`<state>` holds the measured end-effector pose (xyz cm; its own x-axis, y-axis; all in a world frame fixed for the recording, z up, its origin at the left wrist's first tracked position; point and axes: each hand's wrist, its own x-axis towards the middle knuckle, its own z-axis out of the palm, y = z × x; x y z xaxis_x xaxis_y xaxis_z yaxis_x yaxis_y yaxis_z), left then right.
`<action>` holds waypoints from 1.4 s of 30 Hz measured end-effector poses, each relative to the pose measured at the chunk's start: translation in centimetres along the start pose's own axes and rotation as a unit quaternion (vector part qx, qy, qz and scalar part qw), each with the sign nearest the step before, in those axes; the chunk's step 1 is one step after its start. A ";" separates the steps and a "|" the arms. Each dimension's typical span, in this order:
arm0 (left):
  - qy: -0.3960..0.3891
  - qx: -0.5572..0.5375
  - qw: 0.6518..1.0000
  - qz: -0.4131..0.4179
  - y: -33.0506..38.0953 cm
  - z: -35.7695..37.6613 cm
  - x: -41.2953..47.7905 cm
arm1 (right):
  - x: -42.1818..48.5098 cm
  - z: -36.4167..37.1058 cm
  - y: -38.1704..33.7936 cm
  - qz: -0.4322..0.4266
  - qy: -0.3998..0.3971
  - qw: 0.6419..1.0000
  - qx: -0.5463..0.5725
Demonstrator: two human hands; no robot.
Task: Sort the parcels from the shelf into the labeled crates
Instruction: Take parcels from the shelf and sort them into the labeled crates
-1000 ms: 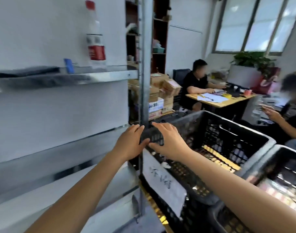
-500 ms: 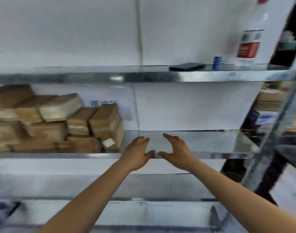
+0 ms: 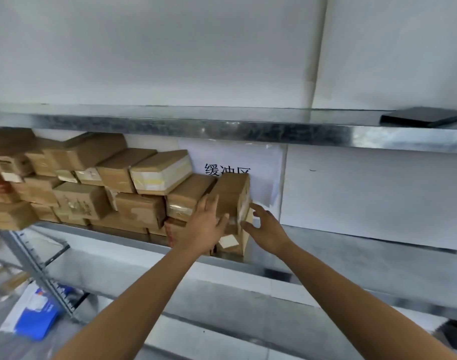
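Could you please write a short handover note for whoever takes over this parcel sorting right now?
Left hand: open, fingers flat against the left face of the end parcel.
Right hand: open, beside that parcel's right side; contact unclear.
Parcels: a pile on the left of the metal shelf; crates out of view.
Done: end parcel not yet lifted.
To do: grip the end parcel, carry it to its labeled crate, then the rest.
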<state>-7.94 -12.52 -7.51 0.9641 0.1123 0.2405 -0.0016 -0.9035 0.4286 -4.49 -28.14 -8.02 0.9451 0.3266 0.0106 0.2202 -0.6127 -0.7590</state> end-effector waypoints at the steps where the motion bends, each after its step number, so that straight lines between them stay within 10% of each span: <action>1: -0.002 -0.011 1.000 -0.014 -0.2 -0.1 1.2 | 1.2 -0.1 -0.3 -0.001 0.006 1.000 0.013; 15: -0.136 -0.102 0.976 -0.133 -2.1 0.2 12.4 | 10.3 0.6 -0.2 0.023 0.008 0.989 0.147; 26: -0.018 -0.206 0.974 -0.092 -1.8 -1.0 8.4 | 6.3 0.7 -1.2 -0.022 0.078 0.954 0.289; 42: -0.048 -0.569 0.812 -0.120 1.2 -0.2 -3.5 | -7.6 -1.1 -1.2 0.032 0.116 0.916 0.383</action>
<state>-11.40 -13.91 -7.64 0.9891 0.1464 -0.0138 -0.0029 0.1134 0.9935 -11.65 -30.66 -6.47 0.9956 0.0915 0.0213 0.0131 0.0892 -0.9959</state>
